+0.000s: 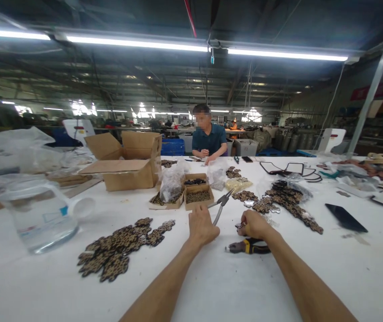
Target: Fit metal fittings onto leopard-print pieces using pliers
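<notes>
My left hand (pixel 202 226) is closed around the handles of grey long-nose pliers (pixel 224 200), whose jaws point away to the right. Fingers curled downward, my right hand (pixel 255 225) is at a small patterned piece (pixel 239 227) on the white table. Its fingertips are partly hidden, and a firm grip on the piece cannot be made out. Just below that hand lie yellow-and-black pliers (pixel 247 246). Leopard-patterned, dark-edged pieces form a pile (pixel 114 248) at the left and another pile (pixel 287 200) at the right.
Small boxes of metal bits (pixel 198 197) stand beyond my left hand, beside a plastic bag (pixel 173 181). An open carton (pixel 129 174) and a water jug (pixel 40 219) are at the left. A phone (pixel 345 218) lies at the right. Across the table sits a person (pixel 210 136).
</notes>
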`<state>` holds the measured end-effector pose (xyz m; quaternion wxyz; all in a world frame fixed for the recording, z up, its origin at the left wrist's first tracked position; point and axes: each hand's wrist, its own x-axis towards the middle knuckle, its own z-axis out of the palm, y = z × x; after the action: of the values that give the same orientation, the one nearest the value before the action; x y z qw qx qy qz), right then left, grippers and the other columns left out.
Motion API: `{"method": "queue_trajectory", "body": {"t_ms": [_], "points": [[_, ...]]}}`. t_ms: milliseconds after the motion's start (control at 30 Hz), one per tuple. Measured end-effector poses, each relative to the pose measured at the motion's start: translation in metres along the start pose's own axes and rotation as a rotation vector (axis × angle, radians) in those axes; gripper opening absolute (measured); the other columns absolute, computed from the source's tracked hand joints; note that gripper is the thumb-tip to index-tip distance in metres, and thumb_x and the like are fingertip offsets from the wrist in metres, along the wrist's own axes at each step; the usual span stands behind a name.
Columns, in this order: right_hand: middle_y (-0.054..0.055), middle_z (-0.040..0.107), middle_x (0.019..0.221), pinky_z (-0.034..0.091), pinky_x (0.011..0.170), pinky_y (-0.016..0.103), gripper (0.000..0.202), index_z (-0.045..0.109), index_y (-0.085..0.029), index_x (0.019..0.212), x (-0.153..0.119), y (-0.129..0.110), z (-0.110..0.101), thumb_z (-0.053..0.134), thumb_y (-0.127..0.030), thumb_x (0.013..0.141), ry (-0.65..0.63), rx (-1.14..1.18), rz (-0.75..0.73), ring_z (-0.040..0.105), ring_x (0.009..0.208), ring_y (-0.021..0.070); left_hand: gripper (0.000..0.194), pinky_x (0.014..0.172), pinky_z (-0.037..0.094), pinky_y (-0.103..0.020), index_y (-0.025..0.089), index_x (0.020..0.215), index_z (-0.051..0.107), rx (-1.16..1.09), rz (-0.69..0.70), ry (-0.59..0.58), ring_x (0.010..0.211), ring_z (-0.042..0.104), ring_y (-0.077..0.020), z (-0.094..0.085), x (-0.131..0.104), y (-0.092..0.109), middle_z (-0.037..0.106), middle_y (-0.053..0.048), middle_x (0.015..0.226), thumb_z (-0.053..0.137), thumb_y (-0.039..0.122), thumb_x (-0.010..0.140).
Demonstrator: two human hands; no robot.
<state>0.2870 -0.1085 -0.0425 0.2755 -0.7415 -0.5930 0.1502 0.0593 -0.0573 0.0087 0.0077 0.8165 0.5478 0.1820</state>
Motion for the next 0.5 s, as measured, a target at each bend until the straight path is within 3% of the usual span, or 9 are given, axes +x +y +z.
{"method": "queue_trajectory", "body": {"t_ms": [167,333,500], "points": [[0.006,0.069,0.084,0.036,0.061,0.026,0.045,0.068,-0.018,0.087,0.000,0.003,-0.006,0.087,-0.028,0.048,-0.028,-0.001,-0.036,0.061,0.076,0.0205,0.056,0.091,0.037,-0.037,0.014,0.109,0.047,0.003,-0.019,-0.003,0.111,0.051,-0.0308,0.002,0.000,-0.002,0.054,-0.015,0.117,0.063,0.016,0.055],[0.005,0.069,0.081,0.037,0.061,0.026,0.039,0.066,-0.017,0.092,-0.002,0.000,-0.005,0.080,-0.025,0.056,-0.071,-0.004,-0.054,0.060,0.073,0.0201,0.054,0.090,0.035,-0.037,0.015,0.107,0.046,0.002,0.011,0.021,0.110,0.051,-0.0308,0.007,0.001,-0.007,0.054,-0.014,0.116,0.062,0.016,0.055],[0.009,0.068,0.102,0.040,0.073,0.028,0.045,0.068,-0.019,0.099,-0.007,-0.005,-0.010,0.080,-0.024,0.056,-0.039,-0.008,-0.123,0.060,0.093,0.0244,0.054,0.090,0.035,-0.037,0.016,0.105,0.046,-0.012,0.009,0.047,0.109,0.052,-0.0302,0.012,0.003,-0.014,0.055,-0.013,0.114,0.062,0.013,0.053]]}}
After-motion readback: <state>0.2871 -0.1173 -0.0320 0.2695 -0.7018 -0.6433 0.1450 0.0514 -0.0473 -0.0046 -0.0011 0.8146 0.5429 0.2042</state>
